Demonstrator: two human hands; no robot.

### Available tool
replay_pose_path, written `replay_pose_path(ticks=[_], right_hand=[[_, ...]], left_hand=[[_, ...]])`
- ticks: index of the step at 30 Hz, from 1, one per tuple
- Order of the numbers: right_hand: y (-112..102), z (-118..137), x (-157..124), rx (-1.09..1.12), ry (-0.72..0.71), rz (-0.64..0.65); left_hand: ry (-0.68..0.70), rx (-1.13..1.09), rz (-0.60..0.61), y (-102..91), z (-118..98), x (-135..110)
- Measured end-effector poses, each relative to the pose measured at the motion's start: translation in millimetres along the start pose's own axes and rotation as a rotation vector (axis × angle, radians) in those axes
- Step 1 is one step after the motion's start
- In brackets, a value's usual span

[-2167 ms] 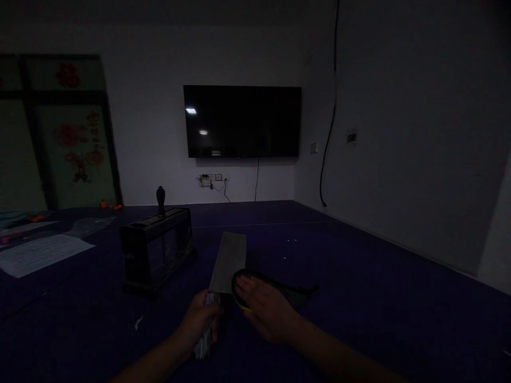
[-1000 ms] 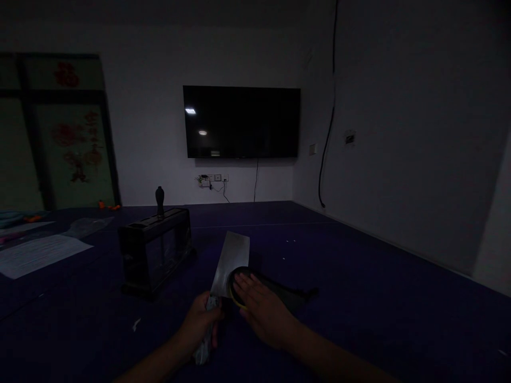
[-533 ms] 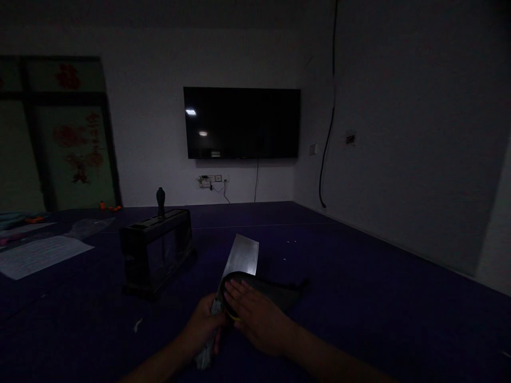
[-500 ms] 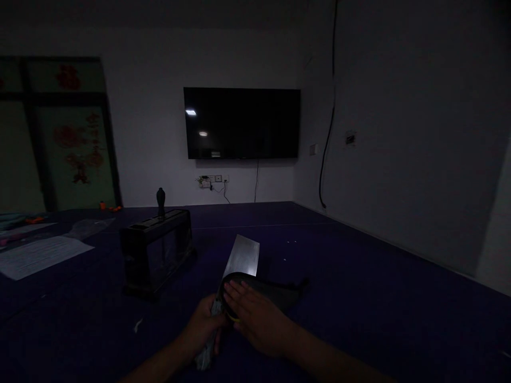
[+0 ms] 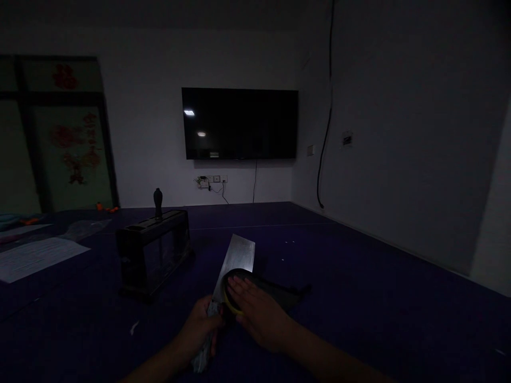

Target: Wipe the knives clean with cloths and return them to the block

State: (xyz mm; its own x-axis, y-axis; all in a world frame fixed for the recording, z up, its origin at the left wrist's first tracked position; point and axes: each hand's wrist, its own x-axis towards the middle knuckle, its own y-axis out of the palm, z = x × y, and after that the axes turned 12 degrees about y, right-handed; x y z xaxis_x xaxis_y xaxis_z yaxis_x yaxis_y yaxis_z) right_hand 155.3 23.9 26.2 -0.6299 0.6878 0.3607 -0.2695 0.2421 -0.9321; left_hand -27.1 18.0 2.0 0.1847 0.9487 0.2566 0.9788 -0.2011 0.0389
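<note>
Cleaver (image 5: 231, 262) low centre of the frame; long axis slants from lower left to upper right, blade (image 5: 241, 251) pointing away from the person; left hand (image 5: 198, 324) nearest, fingers clenched round its mottled grey handle (image 5: 201, 359), so the blade lies up and beyond them; right hand (image 5: 261, 316) comes across from lower right, fingers straight and close together over a yellow-edged dark pad (image 5: 281, 294); pad overlaps the blade's lower right, near the handle, tapered end to the right; whether the right thumb grips it, I cannot tell in this gloom; left of centre, black stand (image 5: 133, 260), dark upright knob (image 5: 158, 197) on top; purple surface (image 5: 359, 324) beneath; printed paper (image 5: 40, 258), far left.
</note>
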Motion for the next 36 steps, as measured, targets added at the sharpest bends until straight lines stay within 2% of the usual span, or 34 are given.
replay_pose_path(ticks=[8,17,21,24,28,32,36], right_hand=[[4,-3,-3,-0.036,0.074,-0.122],[17,-12,-4,-0.012,0.127,-0.374],[16,-10,-6,-0.017,0.159,-0.433],[15,-11,-6,-0.013,0.168,-0.443],[12,-15,-7,-0.008,0.109,-0.422],[10,-13,-6,-0.03,0.079,-0.331],[5,-3,-4,-0.055,0.007,-0.187]], left_hand=[[-0.034,-0.009,-0.028,0.2,-3,0],[-0.025,-0.025,-0.02,0.3,-2,-1],[-0.015,-0.023,-0.028,0.3,-1,-1],[-0.004,-0.025,-0.048,-0.3,-1,-2],[0.0,-0.011,-0.054,-0.9,-1,-3],[-0.01,0.013,-0.021,-0.4,-1,-2],[-0.005,0.006,0.021,1.7,-1,-3]])
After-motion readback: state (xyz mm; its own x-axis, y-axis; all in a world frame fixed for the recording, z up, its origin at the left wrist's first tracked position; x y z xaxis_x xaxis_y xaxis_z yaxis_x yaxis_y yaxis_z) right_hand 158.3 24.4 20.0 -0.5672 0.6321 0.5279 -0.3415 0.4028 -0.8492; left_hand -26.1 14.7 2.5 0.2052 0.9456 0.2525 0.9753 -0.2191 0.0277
